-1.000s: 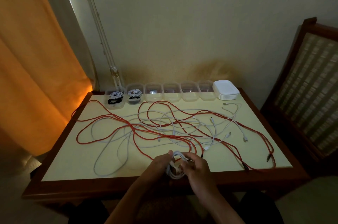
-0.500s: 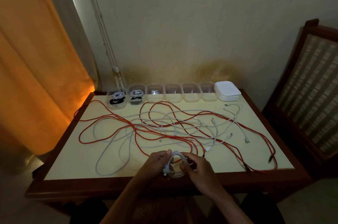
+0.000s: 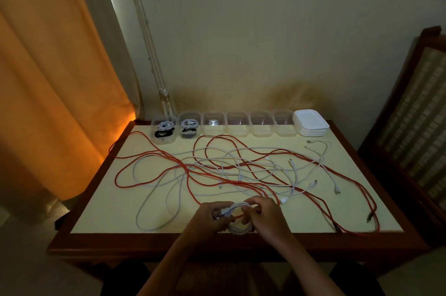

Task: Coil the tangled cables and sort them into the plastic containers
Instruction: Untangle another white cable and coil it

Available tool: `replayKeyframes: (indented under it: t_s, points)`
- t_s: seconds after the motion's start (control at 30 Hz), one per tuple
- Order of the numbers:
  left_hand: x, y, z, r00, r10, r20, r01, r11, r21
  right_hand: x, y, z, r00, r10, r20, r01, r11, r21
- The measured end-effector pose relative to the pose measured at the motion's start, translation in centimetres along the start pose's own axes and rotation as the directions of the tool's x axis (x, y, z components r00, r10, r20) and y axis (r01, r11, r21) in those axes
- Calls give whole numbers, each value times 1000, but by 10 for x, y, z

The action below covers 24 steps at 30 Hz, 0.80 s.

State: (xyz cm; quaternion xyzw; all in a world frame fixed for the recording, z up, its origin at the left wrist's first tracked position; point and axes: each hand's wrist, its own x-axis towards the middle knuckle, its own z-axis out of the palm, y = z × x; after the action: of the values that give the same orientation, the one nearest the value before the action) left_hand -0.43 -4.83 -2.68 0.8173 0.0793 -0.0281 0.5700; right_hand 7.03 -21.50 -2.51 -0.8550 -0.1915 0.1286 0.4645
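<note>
Our fingers are curled around a small white cable coil [image 3: 237, 218] at the near edge of the table [image 3: 101, 220]. Our left hand [image 3: 208, 218] pinches one side of the loop, with a connector end showing by its fingertips. Our right hand [image 3: 264, 217] grips the other side, its fingers hooked over the top of the loop. The coil sits just above the tabletop, between our two hands.

Beyond our hands, the tangle spreads across the pale yellow surface. Long red cables [image 3: 154, 153] loop from the left edge to the right edge, where they run close to the dark wooden rim at the near right corner. Loose white cables [image 3: 149, 199] weave through them, and one long loop reaches toward the near left. The bare tabletop lies mostly at the near left corner and in a strip along the near edge.

Along the far edge, against the wall, stands a row of six clear plastic containers [image 3: 261, 124]. The two leftmost each hold a coiled white cable over something black. A stack of white lids [image 3: 311, 123] sits just right of the row.

An orange curtain [image 3: 48, 78] hangs to the left of the table, and a wooden chair [image 3: 410, 126] stands to its right.
</note>
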Motion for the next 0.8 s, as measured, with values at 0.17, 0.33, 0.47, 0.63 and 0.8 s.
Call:
replayKeyframes:
  t_s: [0.17, 0.33, 0.47, 0.63, 0.8]
  points:
    - [-5, -3, -2, 957, -90, -277, 71, 995, -76, 4, -7, 5, 1000, 16, 5, -16, 996, 92]
    - [-1, -11, -5, 897, -198, -395, 84, 954, -288, 7, -10, 13, 999, 45, -5, -44, 984, 175]
    - [1, -15, -11, 916, -280, -286, 160, 912, -379, 11, -8, 12, 997, 71, 20, -73, 973, 221]
    - [11, -21, -29, 889, -361, -281, 217, 874, -435, 29, 1, 8, 987, 119, -110, -96, 977, 192]
    - [38, -28, -58, 879, -285, -383, 192, 946, -262, 63, 1, 3, 968, 209, -138, -178, 962, 209]
